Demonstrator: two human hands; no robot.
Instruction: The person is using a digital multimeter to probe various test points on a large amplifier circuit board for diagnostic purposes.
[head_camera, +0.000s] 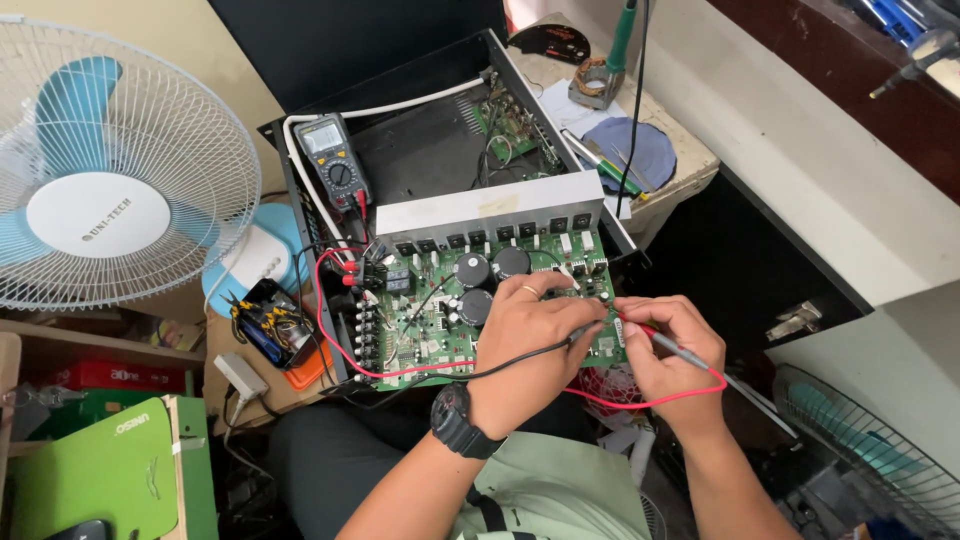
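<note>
Both forearms reach forward and up from the bottom edge, converging so that the two hands sit just beside each other. The left hand (530, 335) lies palm down with fingers curled and pinched closed at the tips, a ring on one finger and a dark watch at the wrist. The right hand (670, 345) is curled likewise, its fingertips pinched toward the left.

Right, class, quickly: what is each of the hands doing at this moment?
Left hand: closed on the black probe, tip on the green circuit board.
Right hand: closed on the red probe, tip at the board.
</note>
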